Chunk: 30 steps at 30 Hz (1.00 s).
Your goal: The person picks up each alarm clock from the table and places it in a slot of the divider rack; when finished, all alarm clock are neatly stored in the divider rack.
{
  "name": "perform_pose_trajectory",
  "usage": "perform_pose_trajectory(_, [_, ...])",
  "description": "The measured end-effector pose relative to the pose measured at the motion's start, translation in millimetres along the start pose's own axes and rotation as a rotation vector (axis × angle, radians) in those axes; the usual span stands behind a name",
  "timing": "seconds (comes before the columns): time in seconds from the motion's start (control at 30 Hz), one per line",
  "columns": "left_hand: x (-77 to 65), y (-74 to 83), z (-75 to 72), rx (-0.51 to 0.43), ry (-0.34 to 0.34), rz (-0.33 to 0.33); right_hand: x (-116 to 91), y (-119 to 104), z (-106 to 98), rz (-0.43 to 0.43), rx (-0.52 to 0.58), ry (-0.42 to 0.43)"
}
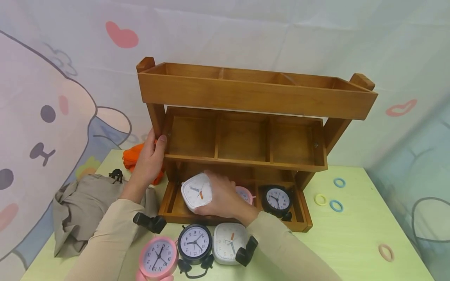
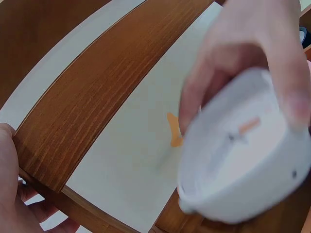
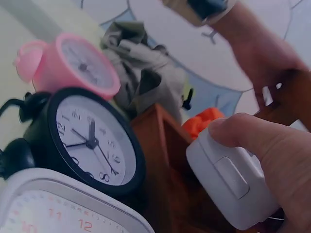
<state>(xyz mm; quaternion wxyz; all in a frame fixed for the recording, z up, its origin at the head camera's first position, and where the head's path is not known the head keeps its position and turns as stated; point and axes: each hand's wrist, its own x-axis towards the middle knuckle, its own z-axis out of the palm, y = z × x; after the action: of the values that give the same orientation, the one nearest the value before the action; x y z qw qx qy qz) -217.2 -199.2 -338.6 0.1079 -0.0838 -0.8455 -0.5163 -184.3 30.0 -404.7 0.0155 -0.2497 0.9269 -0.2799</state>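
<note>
My right hand grips a white square alarm clock over the left part of the wooden shelf's bottom tray. The right wrist view shows my thumb on the edge of this white clock. At the rack's left side my left hand holds the wooden shelf, thumb in front and fingers behind. A pink clock, partly hidden by my right hand, and a black twin-bell clock sit in the bottom tray.
Before the shelf lie a pink clock, a black clock and another white clock. Grey cloth and orange cloth are at left. Several coloured rings, including a yellow ring, lie at right.
</note>
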Motion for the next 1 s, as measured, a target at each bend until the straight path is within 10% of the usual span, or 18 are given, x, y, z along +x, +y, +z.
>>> perform_pose_trajectory(1.0, [0.2, -0.4, -0.4, -0.007, -0.003, -0.009, 33.2, -15.5, 32.7, 0.161, -0.349, -0.190])
